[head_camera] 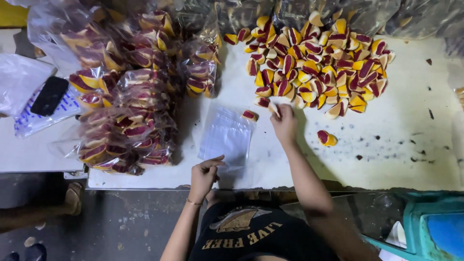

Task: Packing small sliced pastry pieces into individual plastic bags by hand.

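My right hand (284, 123) reaches forward to the near edge of a heap of wedge-shaped candies (316, 67), yellow and maroon, and pinches one piece at its fingertips. My left hand (204, 175) rests on the near end of a small stack of clear plastic bags (226, 135), thumb and finger on the top bag. One loose candy (250, 115) lies at the stack's far corner. Another stray candy (326, 138) lies to the right of my forearm.
A big pile of filled candy bags (128, 92) covers the left of the white table (411, 145). A black phone (49, 95) lies on plastic at far left. A teal crate (430, 227) stands at lower right. Someone's sandalled foot (73, 197) shows below the table.
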